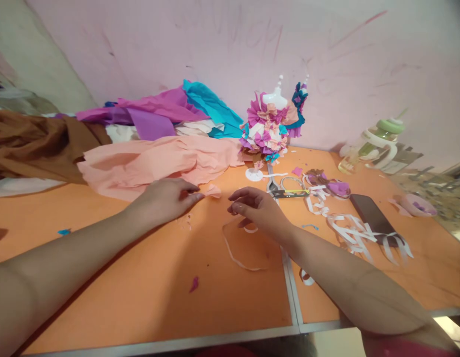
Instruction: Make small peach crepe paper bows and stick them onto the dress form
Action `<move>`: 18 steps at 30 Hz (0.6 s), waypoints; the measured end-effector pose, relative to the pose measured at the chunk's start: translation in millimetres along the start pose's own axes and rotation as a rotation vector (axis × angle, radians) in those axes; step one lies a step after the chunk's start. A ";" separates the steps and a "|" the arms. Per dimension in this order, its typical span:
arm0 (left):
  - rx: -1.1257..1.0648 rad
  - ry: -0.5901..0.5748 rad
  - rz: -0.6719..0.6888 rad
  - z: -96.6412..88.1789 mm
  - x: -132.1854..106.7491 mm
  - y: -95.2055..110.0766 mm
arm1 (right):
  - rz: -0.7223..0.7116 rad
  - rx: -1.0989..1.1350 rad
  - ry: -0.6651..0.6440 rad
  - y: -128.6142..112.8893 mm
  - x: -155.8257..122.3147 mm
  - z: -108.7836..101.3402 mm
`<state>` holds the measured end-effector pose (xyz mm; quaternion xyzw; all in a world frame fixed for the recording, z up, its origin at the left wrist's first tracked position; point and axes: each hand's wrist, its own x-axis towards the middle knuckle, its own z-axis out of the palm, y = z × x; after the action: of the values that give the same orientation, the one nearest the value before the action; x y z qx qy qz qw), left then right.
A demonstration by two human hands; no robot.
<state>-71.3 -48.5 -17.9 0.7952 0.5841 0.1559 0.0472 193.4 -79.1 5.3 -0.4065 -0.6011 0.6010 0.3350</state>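
Near the middle of the orange table [122, 302], the left hand [166, 201] grips a small peach piece [214, 191] between thumb and fingertips, just above the tabletop. The right hand [257, 210] is beside it, apart from the piece, with its fingers loosely bent and a gap left between them and the thumb. Under and in front of the right hand a thin string [239, 263] curves over the table. A pink scrap [194, 284] lies nearer the front edge, and a blue scrap [64, 231] lies off to the left.

Just behind the left hand spreads a large crumpled peach sheet [170, 156]. Beyond it are a purple sheet [151, 124] and a blue sheet [215, 106], with a brown sheet [36, 144] at the far left.

Behind the gap between the hands stands a white figure [275, 100] covered in small colourful flowers [265, 139]. Past the right hand lie a black and yellow tool [293, 193], loose white strips [349, 230] and a dark phone [374, 215], partly under the strips. A bottle [386, 136] with a green lid stands toward the back right, and a marked pink wall [215, 49] rises behind everything.
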 end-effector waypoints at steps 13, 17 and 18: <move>-0.021 -0.078 0.088 1.3 -0.5 16.8 | 0.113 -0.105 -0.052 -5.3 -6.4 9.6; -0.257 -0.162 -0.059 -4.6 -7.7 31.9 | 0.105 -0.105 -0.071 -2.3 -6.7 11.8; -0.367 -0.207 -0.117 -5.1 -9.6 35.1 | 0.101 -0.097 -0.068 -2.0 -7.2 12.4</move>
<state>-43.4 -69.1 -5.9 0.7496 0.5832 0.1740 0.2602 185.3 -91.0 7.3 -0.4313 -0.6195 0.6007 0.2633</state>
